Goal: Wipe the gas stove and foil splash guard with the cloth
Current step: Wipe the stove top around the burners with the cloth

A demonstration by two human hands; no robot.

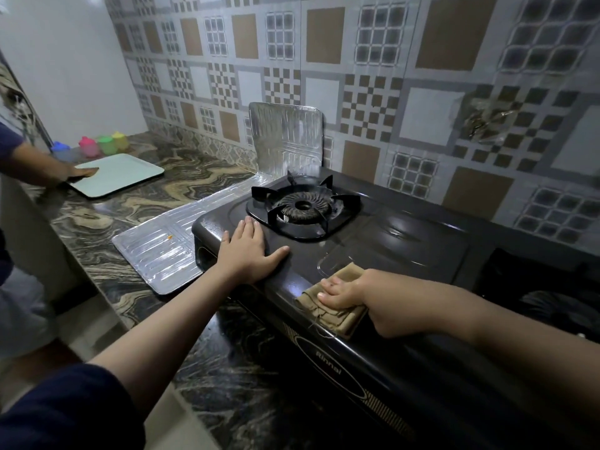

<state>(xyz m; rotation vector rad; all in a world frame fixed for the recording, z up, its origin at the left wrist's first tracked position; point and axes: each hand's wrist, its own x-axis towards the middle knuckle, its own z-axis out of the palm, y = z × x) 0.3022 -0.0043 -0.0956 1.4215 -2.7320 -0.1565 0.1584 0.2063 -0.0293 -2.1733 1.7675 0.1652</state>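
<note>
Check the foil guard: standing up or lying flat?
Both. The foil guard has its back panel upright against the tiled wall, while the side section lies flat on the counter left of the stove.

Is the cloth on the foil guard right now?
No, the right hand presses the cloth onto the stove top near its front edge, apart from the foil guard.
</note>
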